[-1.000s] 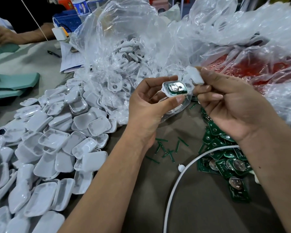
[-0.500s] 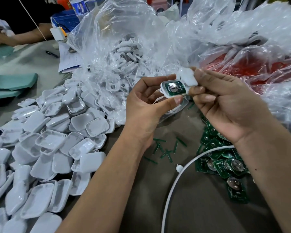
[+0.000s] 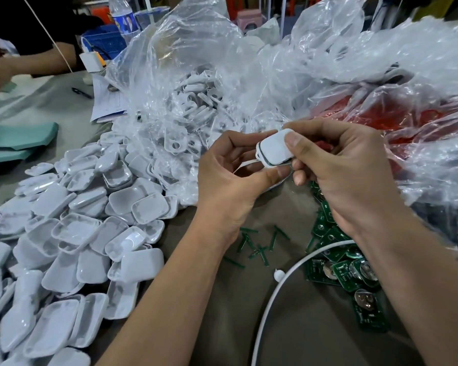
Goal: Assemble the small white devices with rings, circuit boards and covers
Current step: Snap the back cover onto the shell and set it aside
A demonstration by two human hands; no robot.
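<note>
Both hands are pinching 1 small white device [image 3: 274, 150] up between them: left hand [image 3: 229, 178] underneath, right hand [image 3: 347, 170] thumb on its white cover, green edge showing. Left: loose white covers [image 3: 72, 233]. Under right wrist: green circuit boards [image 3: 341, 268]. Brown tabletop [image 3: 296, 334], clear bags [image 3: 196, 75] behind.

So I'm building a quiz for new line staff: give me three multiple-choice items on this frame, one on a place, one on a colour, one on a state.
1. Where does the pile of loose white plastic shells lie?
A. left of the arms
B. inside the red bag
C. on the green boards

2. What colour are the circuit boards on the table?
A. blue
B. green
C. yellow

3. How is the small white device held?
A. lying on the table
B. by the left hand alone
C. between both hands

Answers: 1 A, the heap fills the left side. 2 B, they show green under the right hand. 3 C, fingers of both pinch it.
</note>
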